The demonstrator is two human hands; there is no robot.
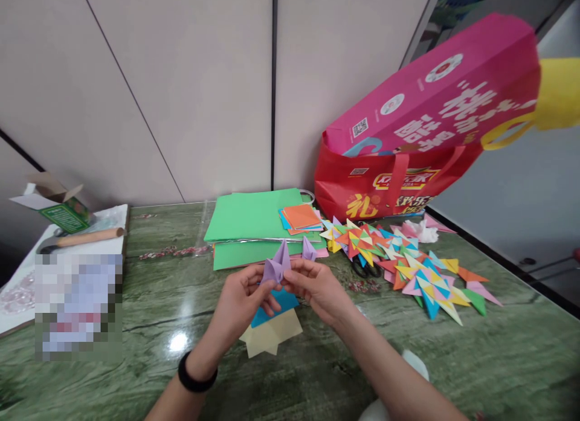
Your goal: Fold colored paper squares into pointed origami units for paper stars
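Between the fingertips of both hands is a purple folded paper (277, 263) with points standing upward. My left hand (249, 291) pinches it at its left side and lower edge. On the other side, my right hand (315, 282) closes thumb and forefinger on its lower right. A second purple folded piece (309, 249) stands just behind my right hand. Below the hands, a blue paper sheet (274, 309) lies over pale yellow paper sheets (272, 335) on the green marble-patterned table (172, 372).
Green paper (254, 215) is stacked behind the hands, with small coloured squares (301, 218) on top. Many-coloured folded paper stars (430, 282) and scissors (365, 267) lie at the right. Red (344, 179) and pink bags stand behind. A hammer (86, 238) and opened box (66, 212) are left.
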